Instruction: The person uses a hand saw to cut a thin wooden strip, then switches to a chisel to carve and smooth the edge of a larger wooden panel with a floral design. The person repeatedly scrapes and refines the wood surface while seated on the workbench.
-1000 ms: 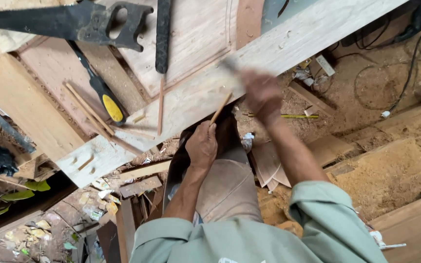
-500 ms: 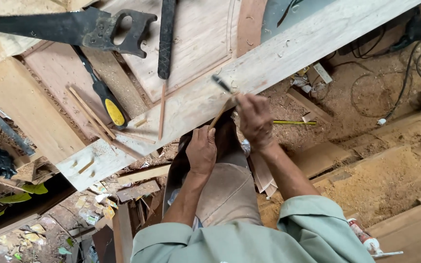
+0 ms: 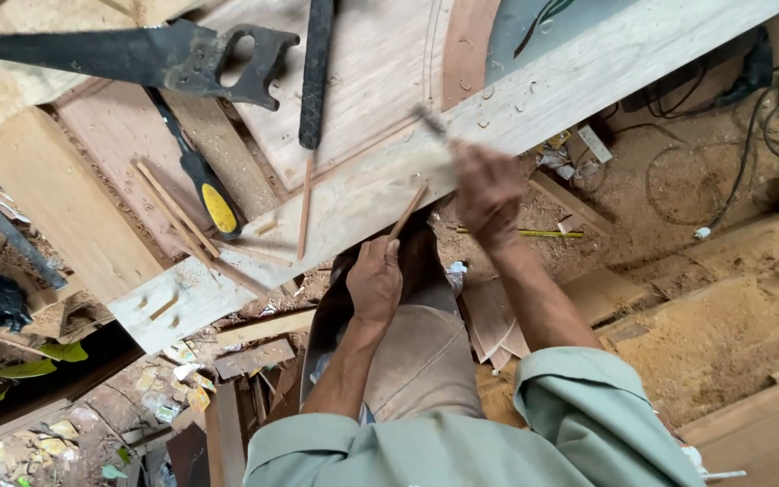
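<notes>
- Sawdust and wood offcuts cover the workshop floor point(image 3: 723, 334) below and to the right of the person's hands, with loose cables lying farther out on that side.
- A long pale plank point(image 3: 534, 108) runs slantwise across the view, just ahead of both hands, over a wide wooden panel point(image 3: 371, 63).
- Left hand point(image 3: 374, 280): closed around the lower end of a thin wooden stick point(image 3: 406, 212), which leans up against the near edge of the plank.
- Right hand point(image 3: 489, 194): blurred, fist shut on the handle of a small tool point(image 3: 432, 122) whose dark end shows over the plank; what kind of tool it is cannot be told.
- The stick stands between the two hands, its upper end just beside the right hand.
- Beyond the left hand, on the panel, lie a black-handled handsaw point(image 3: 137, 56), a dark bar with a wrapped grip point(image 3: 317, 72), and a screwdriver with a yellow and black handle point(image 3: 209, 194).
- More thin sticks point(image 3: 178, 212) lie on the boards to the left of the left hand.
- The person's knee point(image 3: 416, 361) in brown trousers sits right below the left hand.
</notes>
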